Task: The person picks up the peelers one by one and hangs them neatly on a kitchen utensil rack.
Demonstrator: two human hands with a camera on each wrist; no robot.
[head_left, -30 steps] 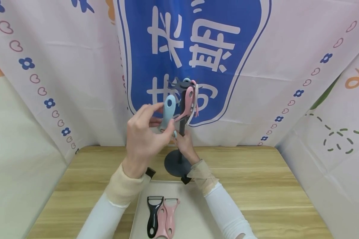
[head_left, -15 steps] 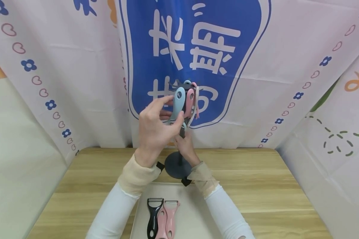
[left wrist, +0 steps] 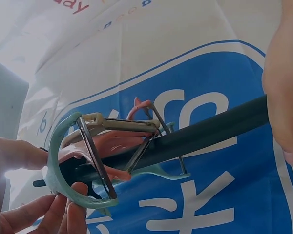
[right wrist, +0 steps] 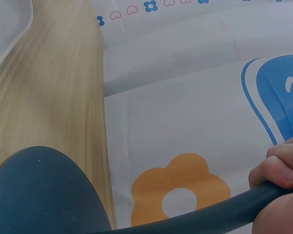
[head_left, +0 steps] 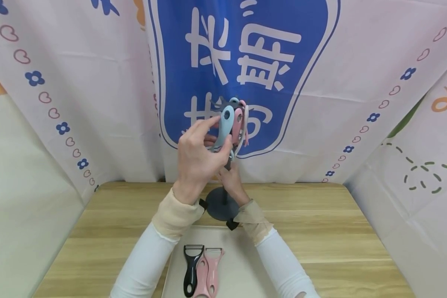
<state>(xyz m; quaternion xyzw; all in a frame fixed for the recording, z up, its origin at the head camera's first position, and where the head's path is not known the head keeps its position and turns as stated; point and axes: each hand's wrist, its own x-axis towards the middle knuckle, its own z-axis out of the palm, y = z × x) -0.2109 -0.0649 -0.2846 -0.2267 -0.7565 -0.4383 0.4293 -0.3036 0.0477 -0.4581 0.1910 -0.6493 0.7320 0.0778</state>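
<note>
**Blue peeler [head_left: 226, 127] pinched beside the dark post [left wrist: 210, 124]**

At the centre of the head view, the left hand [head_left: 197, 157] pinches the peeler between thumb and curled fingers; the right hand [head_left: 231, 181] is closed round the post. The peeler should be light, stiff, perhaps slick: best held by its handle, clear of the blade [left wrist: 95, 157]. No brand is legible on it. White Chinese characters, 期 among them, mark the cloth [head_left: 328, 120]; red "day" [left wrist: 79, 7] shows upper left in the left wrist view.
</note>
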